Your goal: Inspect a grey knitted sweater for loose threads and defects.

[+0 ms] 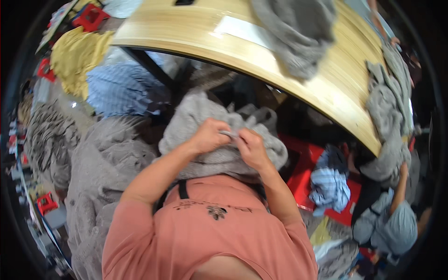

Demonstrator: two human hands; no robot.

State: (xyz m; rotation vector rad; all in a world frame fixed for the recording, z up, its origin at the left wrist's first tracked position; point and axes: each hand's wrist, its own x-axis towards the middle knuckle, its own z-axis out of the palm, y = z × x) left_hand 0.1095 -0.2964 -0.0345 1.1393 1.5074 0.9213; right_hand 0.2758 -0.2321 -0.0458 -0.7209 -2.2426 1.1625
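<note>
Hands pinch plush grey fabric; rumpled, thickly rounded.

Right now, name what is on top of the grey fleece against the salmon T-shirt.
Over the grey fleece, the left hand and right hand pinch a fold of it. Its surface beneath them is covered from view.

The pale surface carries a gray plush cloth, a small dark object and, at right, more gray fabric.
</note>
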